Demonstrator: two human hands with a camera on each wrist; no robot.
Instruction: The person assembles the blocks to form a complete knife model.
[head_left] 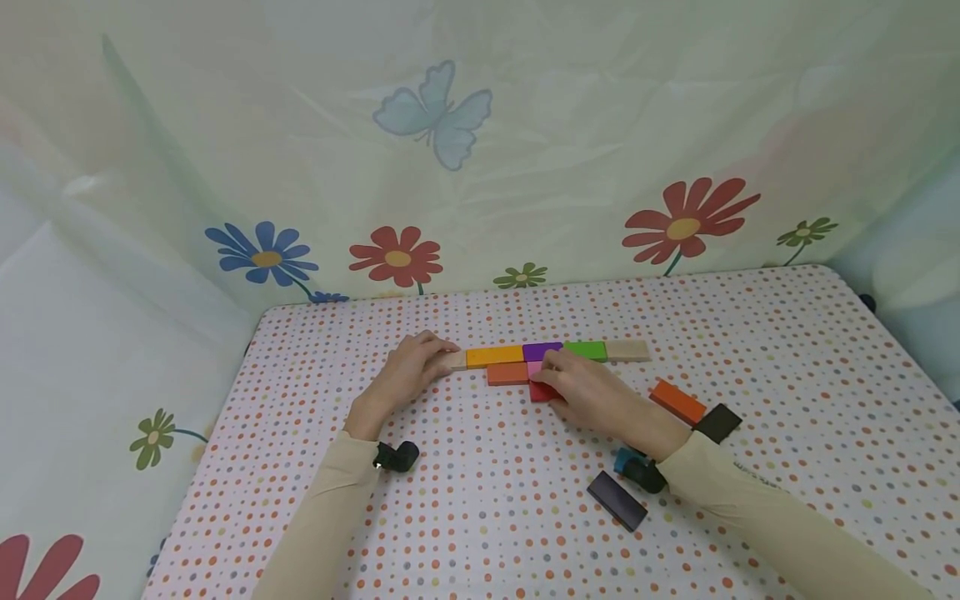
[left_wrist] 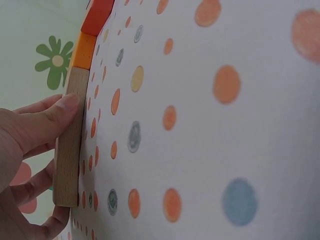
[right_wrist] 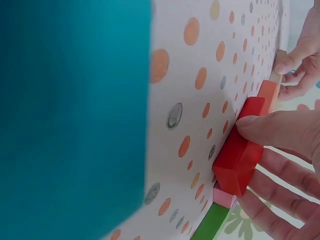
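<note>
dotted table [head_left: 465, 517] | row of blocks [head_left: 542, 351] | black block [head_left: 717, 423] | dark-grey block [head_left: 617, 501]

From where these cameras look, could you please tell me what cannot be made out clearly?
Left-end wooden block: head view, its left part is hidden by the left hand.
Pink block: right wrist view, partly hidden behind the red block.
Teal shape: right wrist view, blurred and cut off by the left edge.
Sleeve lettering: head view, too small to read.

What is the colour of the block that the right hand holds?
Red; this block shows best in the right wrist view.
</note>
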